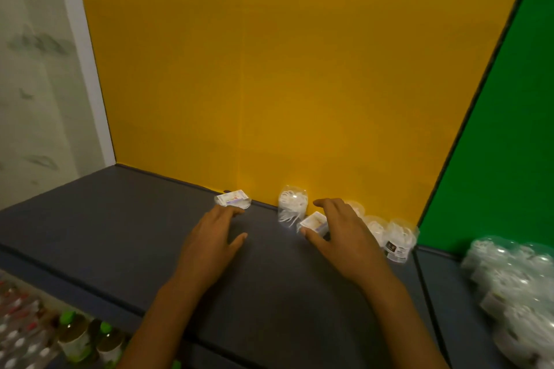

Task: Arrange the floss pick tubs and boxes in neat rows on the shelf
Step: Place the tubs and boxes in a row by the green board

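On the grey shelf [120,219], a small box [233,199] is touched by the straight fingertips of the left hand [209,237] beside the yellow back wall [269,69]. A second box [313,223] is held between thumb and curled fingers of the right hand [344,234], just beside an upright clear tub [292,204]; more tubs [395,238] are seen at the right.

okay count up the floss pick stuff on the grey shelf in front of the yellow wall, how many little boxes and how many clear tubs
Small boxes: 2, one by the left hand, one under the right hand.
Clear tubs: 4 visible.
Total: 6.
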`<action>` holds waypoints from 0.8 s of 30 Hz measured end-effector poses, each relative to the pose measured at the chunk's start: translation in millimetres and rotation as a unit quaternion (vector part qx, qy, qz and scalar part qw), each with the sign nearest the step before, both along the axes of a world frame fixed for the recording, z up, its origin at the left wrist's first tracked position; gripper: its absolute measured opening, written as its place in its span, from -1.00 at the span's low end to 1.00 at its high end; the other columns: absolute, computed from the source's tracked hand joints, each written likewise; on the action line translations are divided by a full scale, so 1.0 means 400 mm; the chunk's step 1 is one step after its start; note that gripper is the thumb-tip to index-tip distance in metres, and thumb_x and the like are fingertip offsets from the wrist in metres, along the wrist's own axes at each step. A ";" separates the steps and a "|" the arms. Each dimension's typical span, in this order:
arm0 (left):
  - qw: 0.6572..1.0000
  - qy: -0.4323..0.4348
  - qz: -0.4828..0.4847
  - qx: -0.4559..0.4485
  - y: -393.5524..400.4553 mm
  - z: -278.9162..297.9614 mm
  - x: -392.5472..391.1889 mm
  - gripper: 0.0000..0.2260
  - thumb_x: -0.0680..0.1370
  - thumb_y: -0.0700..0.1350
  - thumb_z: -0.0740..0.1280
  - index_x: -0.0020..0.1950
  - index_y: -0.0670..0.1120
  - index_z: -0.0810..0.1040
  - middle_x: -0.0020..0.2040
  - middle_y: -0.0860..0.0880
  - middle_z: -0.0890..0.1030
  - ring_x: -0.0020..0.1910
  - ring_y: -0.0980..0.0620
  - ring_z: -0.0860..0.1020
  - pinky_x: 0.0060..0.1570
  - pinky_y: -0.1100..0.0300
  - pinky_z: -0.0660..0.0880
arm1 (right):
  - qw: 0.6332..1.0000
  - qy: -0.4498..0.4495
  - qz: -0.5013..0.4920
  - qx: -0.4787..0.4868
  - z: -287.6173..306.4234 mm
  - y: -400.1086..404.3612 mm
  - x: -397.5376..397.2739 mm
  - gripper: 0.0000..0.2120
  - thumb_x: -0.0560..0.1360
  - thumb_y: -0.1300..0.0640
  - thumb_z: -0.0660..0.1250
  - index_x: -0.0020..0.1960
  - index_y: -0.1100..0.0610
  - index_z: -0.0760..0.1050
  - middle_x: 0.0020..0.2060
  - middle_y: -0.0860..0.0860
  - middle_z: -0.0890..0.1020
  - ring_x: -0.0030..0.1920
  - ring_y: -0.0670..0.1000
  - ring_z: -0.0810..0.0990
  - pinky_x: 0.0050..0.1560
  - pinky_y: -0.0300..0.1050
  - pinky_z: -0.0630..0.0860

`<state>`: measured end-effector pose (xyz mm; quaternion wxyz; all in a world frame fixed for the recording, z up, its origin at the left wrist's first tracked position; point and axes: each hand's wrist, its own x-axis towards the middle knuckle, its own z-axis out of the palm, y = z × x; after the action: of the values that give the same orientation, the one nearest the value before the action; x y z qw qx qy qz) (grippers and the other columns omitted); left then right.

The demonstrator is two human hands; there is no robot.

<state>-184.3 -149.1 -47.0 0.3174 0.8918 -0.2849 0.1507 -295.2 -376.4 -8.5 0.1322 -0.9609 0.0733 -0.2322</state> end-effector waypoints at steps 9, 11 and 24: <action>0.999 0.023 0.024 -0.003 0.003 -0.022 0.239 -0.49 0.48 0.00 0.42 0.38 -0.01 0.35 0.31 -0.07 0.40 0.28 -0.06 0.39 0.15 0.04 0.44 | 1.000 -0.027 -0.015 -0.001 -0.029 0.036 0.163 -0.49 0.51 -0.17 0.33 0.38 -0.03 0.32 0.33 -0.05 0.40 0.30 -0.01 0.39 0.22 -0.09 0.43; 0.998 0.051 0.045 0.006 -0.011 -0.028 0.275 -0.37 0.47 0.06 0.43 0.45 -0.06 0.27 0.38 -0.11 0.33 0.35 -0.08 0.32 0.21 0.03 0.40 | 0.999 -0.034 -0.020 0.001 -0.034 0.037 0.183 -0.48 0.51 -0.16 0.34 0.38 -0.03 0.31 0.33 -0.05 0.39 0.29 -0.01 0.39 0.22 -0.09 0.43; 0.986 0.148 0.035 -0.061 -0.043 -0.070 0.346 -0.35 0.43 -0.06 0.49 0.45 -0.10 0.29 0.38 -0.14 0.34 0.31 -0.09 0.41 0.19 0.10 0.41 | 0.996 -0.067 -0.037 0.049 -0.060 0.018 0.246 -0.47 0.52 -0.12 0.33 0.41 0.02 0.28 0.32 -0.04 0.37 0.32 -0.01 0.37 0.24 -0.05 0.44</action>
<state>-46.1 -166.4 -75.2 0.4047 0.8926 -0.1934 0.0458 -196.8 -369.2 -32.7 0.1749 -0.9321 0.1106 -0.2973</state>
